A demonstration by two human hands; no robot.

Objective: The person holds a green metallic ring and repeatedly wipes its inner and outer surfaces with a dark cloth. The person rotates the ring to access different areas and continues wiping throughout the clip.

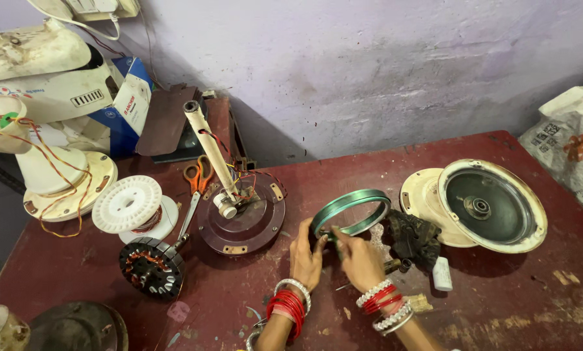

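green ring (351,211) stands on edge, axis toward camera, pinched by left hand (306,255) and right hand (358,259).

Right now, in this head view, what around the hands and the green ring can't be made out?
- Left hand and right hand: fingertips overlap at the green ring, so what they pinch there is hidden.
- Dark tool: mostly hidden behind the right hand; its kind is unclear.
- Black cloth: covers whatever lies beneath.
- Dark round part: cut off by the bottom edge.
- White sack: cut off by the right edge.
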